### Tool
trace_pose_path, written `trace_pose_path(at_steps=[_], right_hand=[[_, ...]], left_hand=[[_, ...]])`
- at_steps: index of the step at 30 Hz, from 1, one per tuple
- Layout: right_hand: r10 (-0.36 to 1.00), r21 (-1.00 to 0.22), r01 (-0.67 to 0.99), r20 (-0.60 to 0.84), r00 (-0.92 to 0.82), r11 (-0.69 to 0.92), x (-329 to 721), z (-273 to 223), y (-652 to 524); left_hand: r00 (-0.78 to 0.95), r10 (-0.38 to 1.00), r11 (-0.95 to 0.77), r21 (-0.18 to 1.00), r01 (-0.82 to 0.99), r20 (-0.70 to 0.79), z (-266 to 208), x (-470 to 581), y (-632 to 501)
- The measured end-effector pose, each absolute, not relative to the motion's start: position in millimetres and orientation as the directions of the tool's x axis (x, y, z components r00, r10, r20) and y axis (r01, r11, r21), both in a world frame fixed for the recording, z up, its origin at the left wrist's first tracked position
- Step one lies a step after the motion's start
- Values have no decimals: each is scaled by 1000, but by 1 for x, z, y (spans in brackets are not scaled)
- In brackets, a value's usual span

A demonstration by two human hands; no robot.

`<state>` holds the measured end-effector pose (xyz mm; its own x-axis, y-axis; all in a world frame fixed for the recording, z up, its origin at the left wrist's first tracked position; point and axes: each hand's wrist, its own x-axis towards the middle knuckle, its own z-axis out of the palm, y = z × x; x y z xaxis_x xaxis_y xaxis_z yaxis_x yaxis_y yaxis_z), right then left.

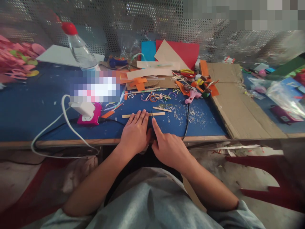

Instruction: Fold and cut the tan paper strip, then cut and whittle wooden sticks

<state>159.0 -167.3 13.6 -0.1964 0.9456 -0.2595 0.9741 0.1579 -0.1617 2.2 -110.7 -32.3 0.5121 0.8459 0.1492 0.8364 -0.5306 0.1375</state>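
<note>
My left hand (134, 132) lies palm down with its fingers stretched forward, pressing a pair of thin wooden sticks (160, 114) against the blue table. The sticks run crosswise and poke out on both sides of the fingers. My right hand (169, 147) is closed around a knife (152, 113), its index finger laid along the top. The dark, narrow blade crosses the sticks just right of my left fingertips; the handle is hidden under the hand. Beyond them lies a short loose wooden stick (162, 109).
White shavings litter the table to the right, near a pink glue gun (193, 95) with a black cable. A magenta power adapter (89, 117) with a white plug and a bottle (82, 51) stand left. Cardboard (243, 105) lies right; coloured paper (177, 52) lies behind.
</note>
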Motion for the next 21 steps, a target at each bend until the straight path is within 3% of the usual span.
trace_pose_path(at_steps=[11,21], right_hand=[[947,-111,981,-263,-184,160,156,18,-160],[970,-214,967,-169,-177,139,159,11,-158]], left_hand=[[521,842,-537,133,833,141,-34,2,-110],[516,842,-536,144,832,156,-36,1,-110]])
